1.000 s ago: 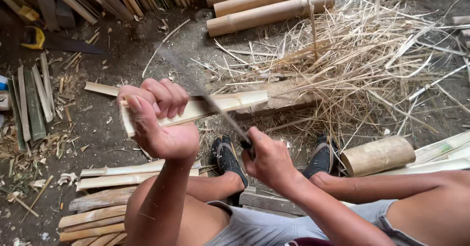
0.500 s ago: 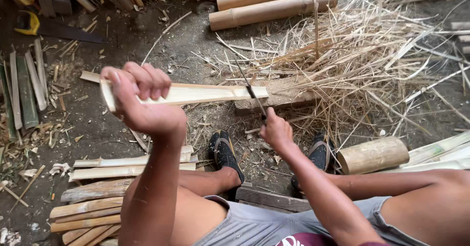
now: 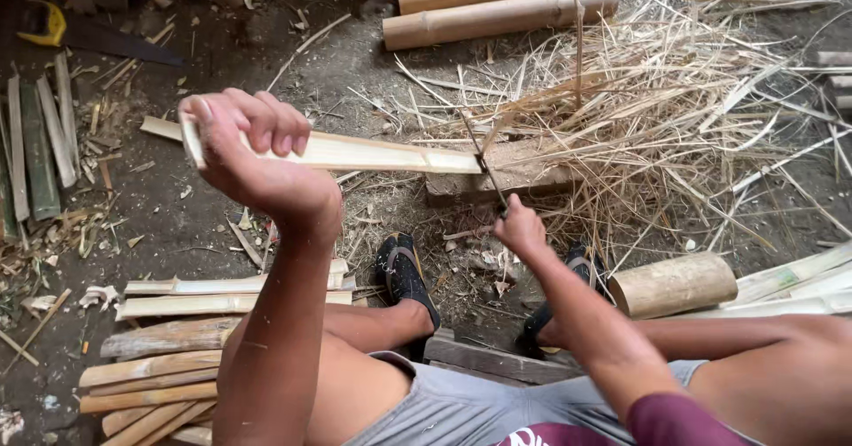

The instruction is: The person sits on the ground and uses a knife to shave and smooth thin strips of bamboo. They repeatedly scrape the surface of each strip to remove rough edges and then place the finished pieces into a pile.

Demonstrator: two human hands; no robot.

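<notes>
Bamboo work at ground level, seen from above. A pale split bamboo slat [image 3: 355, 151] lay nearly level above the dirt floor [image 3: 222, 224], its near end gripped by the left hand [image 3: 253, 157], whose fingers [image 3: 266, 126] were curled tightly around it. The slat's far end rested on a wooden block [image 3: 524, 180]. The right hand [image 3: 519, 228], fingers pressed together in a fist around the handle, held a dark-bladed knife [image 3: 488, 166] whose blade met the slat's far end. Dry bamboo shavings [image 3: 674, 118] were heaped beyond the block; whole bamboo poles [image 3: 497, 15] lay farther off, and split slats [image 3: 177, 357] were stacked beside the left leg.
</notes>
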